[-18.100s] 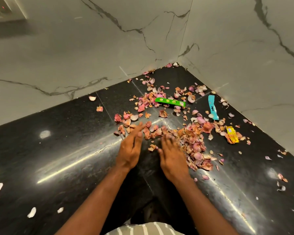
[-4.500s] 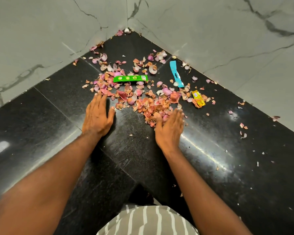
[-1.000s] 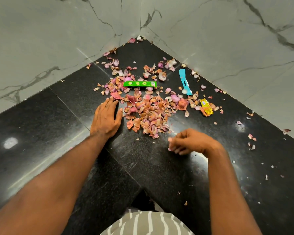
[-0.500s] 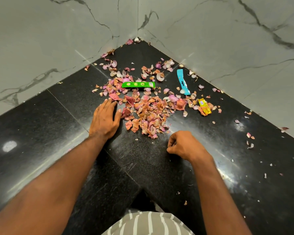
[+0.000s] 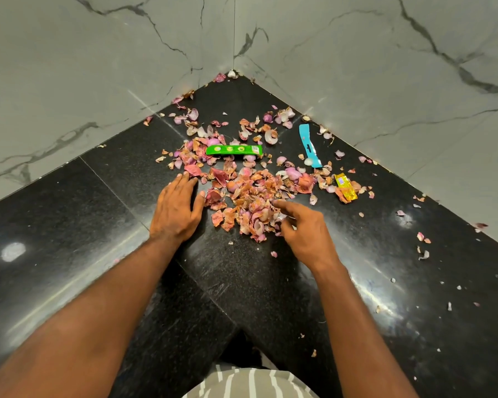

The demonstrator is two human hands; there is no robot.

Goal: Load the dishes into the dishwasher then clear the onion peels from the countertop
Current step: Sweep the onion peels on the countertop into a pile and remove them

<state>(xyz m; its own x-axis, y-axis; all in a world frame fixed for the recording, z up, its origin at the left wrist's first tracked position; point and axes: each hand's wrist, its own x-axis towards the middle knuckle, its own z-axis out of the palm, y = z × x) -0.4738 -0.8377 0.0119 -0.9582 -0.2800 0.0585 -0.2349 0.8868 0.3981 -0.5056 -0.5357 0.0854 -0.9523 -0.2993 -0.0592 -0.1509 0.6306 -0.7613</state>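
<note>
Head view: I'm herding peels (image 5: 250,202) into one heap between my hands.
Left hand (image 5: 176,209) lies flat as a wall; right hand (image 5: 305,229), fingers loosely extended and holding nothing, nudges the heap's edge.

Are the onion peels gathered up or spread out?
Partly gathered: most peels sit heaped between the left hand and right hand, but strays dot the counter.

Bare surface (image 5: 69,225) lies open left and near; peel heap (image 5: 247,202), wrappers (image 5: 233,149) and corner walls (image 5: 385,67) block ahead.
</note>
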